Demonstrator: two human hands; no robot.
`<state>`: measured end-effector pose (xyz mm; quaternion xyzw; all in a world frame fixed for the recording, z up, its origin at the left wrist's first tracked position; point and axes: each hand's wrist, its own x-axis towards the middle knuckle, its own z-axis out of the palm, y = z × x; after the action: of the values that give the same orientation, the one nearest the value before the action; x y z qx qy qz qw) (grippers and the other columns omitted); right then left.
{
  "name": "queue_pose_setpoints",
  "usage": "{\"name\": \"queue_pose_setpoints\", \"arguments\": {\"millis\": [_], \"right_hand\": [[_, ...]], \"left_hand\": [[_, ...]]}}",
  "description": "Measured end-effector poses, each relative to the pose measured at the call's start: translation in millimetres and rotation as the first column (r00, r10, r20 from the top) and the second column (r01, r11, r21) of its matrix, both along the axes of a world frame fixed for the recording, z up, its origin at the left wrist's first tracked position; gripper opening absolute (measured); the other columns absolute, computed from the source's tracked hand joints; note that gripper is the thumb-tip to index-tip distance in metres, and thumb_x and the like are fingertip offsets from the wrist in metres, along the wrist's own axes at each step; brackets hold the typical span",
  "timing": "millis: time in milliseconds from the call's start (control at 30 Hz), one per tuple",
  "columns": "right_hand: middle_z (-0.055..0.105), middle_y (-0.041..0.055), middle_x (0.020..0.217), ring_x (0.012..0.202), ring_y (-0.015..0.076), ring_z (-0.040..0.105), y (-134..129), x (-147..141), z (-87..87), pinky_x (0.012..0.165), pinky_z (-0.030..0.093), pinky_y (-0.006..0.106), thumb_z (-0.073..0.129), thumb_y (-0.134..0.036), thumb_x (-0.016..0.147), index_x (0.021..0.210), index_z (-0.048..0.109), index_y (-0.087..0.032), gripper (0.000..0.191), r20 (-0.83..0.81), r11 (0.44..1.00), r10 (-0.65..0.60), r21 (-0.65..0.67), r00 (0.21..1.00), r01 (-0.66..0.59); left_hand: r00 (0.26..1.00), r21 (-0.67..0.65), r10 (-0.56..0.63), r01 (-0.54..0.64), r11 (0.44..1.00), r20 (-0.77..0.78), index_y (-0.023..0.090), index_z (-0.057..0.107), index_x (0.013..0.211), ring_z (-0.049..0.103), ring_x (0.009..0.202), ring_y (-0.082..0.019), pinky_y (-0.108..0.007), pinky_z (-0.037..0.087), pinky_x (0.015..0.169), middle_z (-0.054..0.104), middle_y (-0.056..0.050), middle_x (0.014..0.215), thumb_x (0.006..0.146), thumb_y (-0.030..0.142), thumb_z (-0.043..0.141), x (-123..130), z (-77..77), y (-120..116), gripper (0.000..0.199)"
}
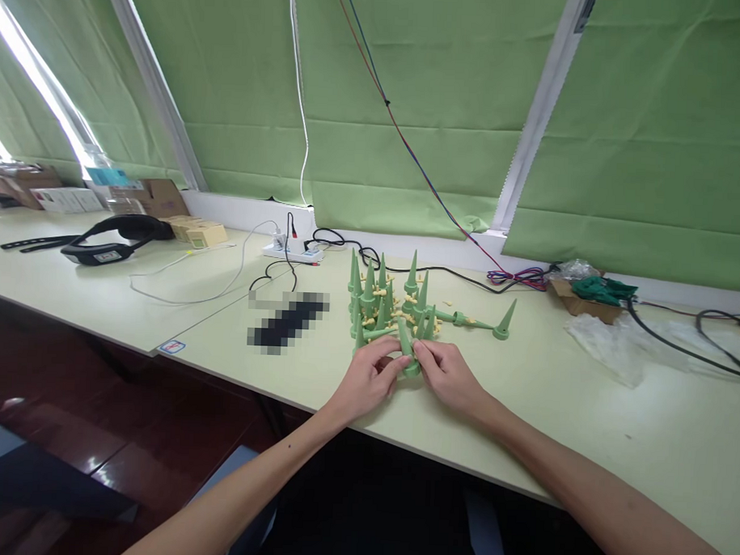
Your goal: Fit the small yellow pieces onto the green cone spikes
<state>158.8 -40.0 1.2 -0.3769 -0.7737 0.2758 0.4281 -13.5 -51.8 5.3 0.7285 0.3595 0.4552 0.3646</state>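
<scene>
Just in front of me, close to the table's near edge, I hold a green cone [405, 338] with a round base. My left hand [372, 375] is closed on its left side and base, thumb at the front. From the right, my right hand [447, 371] pinches the cone's side; whether a small piece is also between those fingertips is hidden. Right behind my hands stands a cluster of similar green cones [368, 287] with small yellow pieces [380, 292] among them. Some cones lie on their sides, and one upright cone [505, 319] stands apart to the right.
A black headset [113, 240] and yellow boxes [201, 233] sit at the left. A power strip [293, 251] with cables lies along the wall. A pixelated dark object [289, 322] is left of the cones. At the right are a cardboard box [588, 301] and clear plastic [610, 348].
</scene>
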Motion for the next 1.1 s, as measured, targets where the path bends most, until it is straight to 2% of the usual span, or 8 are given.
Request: {"name": "queue_pose_setpoints", "arguments": {"millis": [67, 200, 300, 533, 733, 1100], "right_hand": [[0.033, -0.0043, 0.058, 0.054, 0.0105, 0.031, -0.2, -1.2, -0.5, 0.053, 0.025, 0.026, 0.036, -0.037, 0.099, 0.064, 0.034, -0.019, 0.04, 0.003, 1.0, -0.019, 0.021, 1.0, 0.019], [0.03, -0.0057, 0.054, 0.05, 0.0095, 0.028, -1.4, -3.6, -1.0, 0.051, 0.023, 0.026, 0.04, -0.039, 0.098, 0.063, 0.033, -0.02, 0.04, 0.055, 0.997, -0.02, 0.074, 0.998, 0.016], [0.027, -0.0069, 0.052, 0.048, 0.0086, 0.025, -2.9, -4.6, -1.8, 0.049, 0.022, 0.025, 0.046, -0.039, 0.095, 0.062, 0.029, -0.02, 0.042, 0.096, 0.995, -0.012, 0.104, 0.995, 0.002], [0.029, -0.0071, 0.051, 0.047, 0.0079, 0.026, -7.0, -6.5, -3.4, 0.05, 0.024, 0.024, 0.047, -0.032, 0.094, 0.063, 0.028, -0.02, 0.038, 0.19, 0.984, -0.025, 0.177, 0.981, -0.009], [0.032, -0.0062, 0.051, 0.046, 0.0081, 0.026, -8.0, -8.4, -5.4, 0.05, 0.022, 0.025, 0.045, -0.026, 0.092, 0.064, 0.028, -0.021, 0.033, 0.255, 0.969, -0.061, 0.249, 0.965, -0.004], [0.037, -0.0046, 0.051, 0.046, 0.0092, 0.027, -9.4, -9.1, -7.3, 0.051, 0.021, 0.026, 0.043, -0.021, 0.091, 0.066, 0.041, -0.02, 0.025, 0.404, 0.938, -0.149, 0.347, 0.903, -0.001]], "left_hand": [[1.0, -0.035, -0.013, 0.014, 0.999, 0.021, 0.015, 0.06, 0.08, 0.047, 0.044, -0.006, -0.021, 0.037, 0.041, 0.053, -0.001, 0.076, 0.092, 0.038, 0.053, 0.7, 0.0, -0.1, 0.026], [0.998, -0.153, -0.033, 0.042, 0.987, 0.059, 0.018, 0.062, 0.1, 0.042, 0.037, -0.008, -0.02, 0.035, 0.039, 0.047, 0.005, 0.05, 0.094, 0.04, 0.049, 0.6, 1.1, -0.9, 0.026], [0.994, -0.225, -0.043, 0.066, 0.972, 0.104, 0.018, 0.061, 0.105, 0.042, 0.035, -0.009, -0.02, 0.034, 0.036, 0.048, 0.005, 0.046, 0.095, 0.046, 0.045, 0.2, 1.1, -0.5, 0.034], [0.985, -0.26, -0.086, 0.123, 0.958, 0.149, 0.016, 0.059, 0.089, 0.044, 0.034, -0.008, -0.018, 0.034, 0.035, 0.052, 0.004, 0.048, 0.096, 0.052, 0.04, -0.7, -2.2, 1.5, 0.041], [0.989, -0.261, -0.082, 0.113, 0.959, 0.126, 0.017, 0.051, 0.073, 0.044, 0.034, -0.008, -0.018, 0.032, 0.036, 0.049, 0.004, 0.044, 0.096, 0.052, 0.04, -1.4, -2.5, 1.4, 0.044], [0.994, -0.257, -0.083, 0.1, 0.961, 0.078, 0.017, 0.05, 0.071, 0.044, 0.035, -0.009, -0.02, 0.033, 0.039, 0.051, 0.003, 0.045, 0.096, 0.053, 0.038, -3.1, -5.5, 3.8, 0.046]]}}
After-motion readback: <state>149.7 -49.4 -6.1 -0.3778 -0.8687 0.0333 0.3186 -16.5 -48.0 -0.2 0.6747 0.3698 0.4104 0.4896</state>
